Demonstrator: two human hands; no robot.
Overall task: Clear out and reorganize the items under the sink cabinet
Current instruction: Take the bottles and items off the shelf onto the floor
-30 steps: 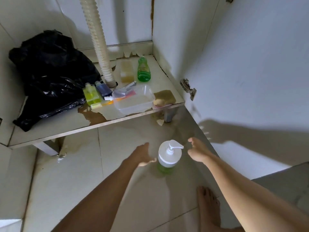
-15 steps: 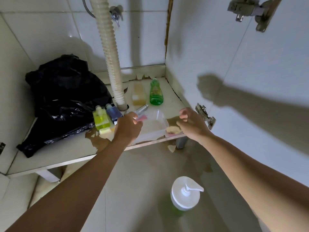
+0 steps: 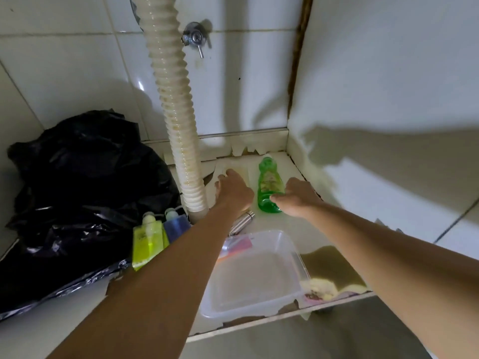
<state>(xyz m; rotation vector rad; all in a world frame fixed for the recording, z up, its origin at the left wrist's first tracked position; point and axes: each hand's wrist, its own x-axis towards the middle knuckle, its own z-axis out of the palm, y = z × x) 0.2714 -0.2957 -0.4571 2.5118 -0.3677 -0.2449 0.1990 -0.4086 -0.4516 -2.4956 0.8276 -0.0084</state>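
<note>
A black bag (image 3: 77, 193) fills the cabinet's left side, beside the ribbed hose (image 3: 178, 141). The left hand (image 3: 234, 191) reaches far back, fingers spread over a pale bottle. Just right, the right hand (image 3: 298, 196) has its fingers wrapped around the green bottle (image 3: 268, 182) near the far-right corner.

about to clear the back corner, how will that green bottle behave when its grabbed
The green bottle is tall and narrow, so a push high up would probably tip it. It looks like thin clear plastic, likely light and a bit squeezable. The right hand is at its base; the smooth sides may be slippery.
</note>
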